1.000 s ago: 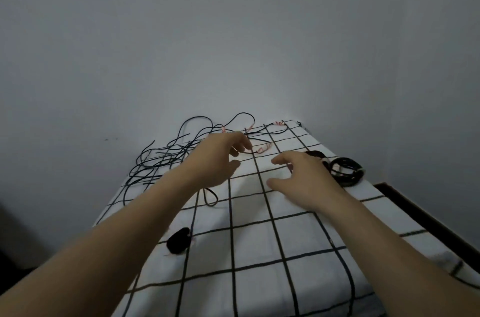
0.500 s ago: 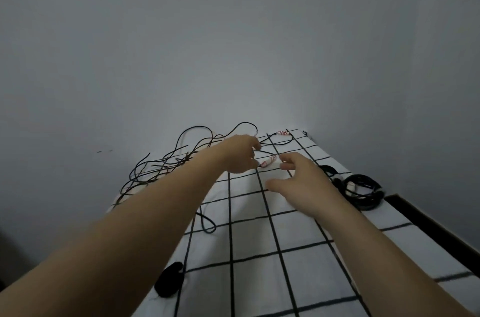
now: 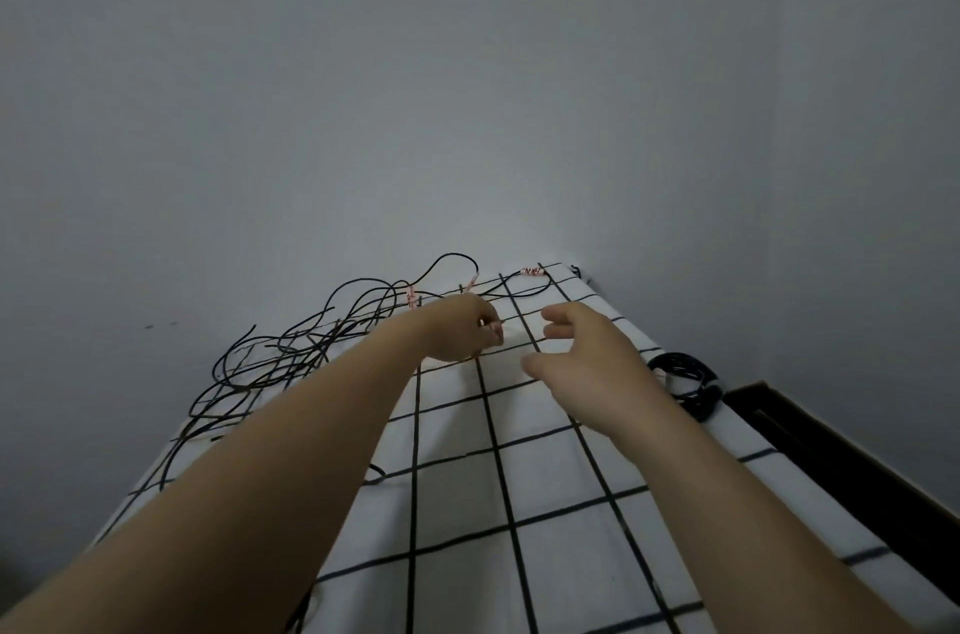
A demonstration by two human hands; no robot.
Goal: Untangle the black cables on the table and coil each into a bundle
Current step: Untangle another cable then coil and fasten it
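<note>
Reaching further up the bench than half a second ago, the left hand now has its fingers curled onto a pink-banded cable end, which lay free on the cloth before. That end sits near the far middle of the bench, and the pinch looks tight (the tips hide the contact itself). From there the black cables sprawl away to the left in one loose tangle, loops crossing one another and some strands trailing over the left edge. Another pink-banded tip lies by the far corner. The right hand hovers just beside the left, fingers and thumb spread wide in a loose curve, holding nothing. Beyond it, near the right edge, rests a coiled bundle of black cable. A white checked cloth covers the bench, and a plain grey wall rises behind.
</note>
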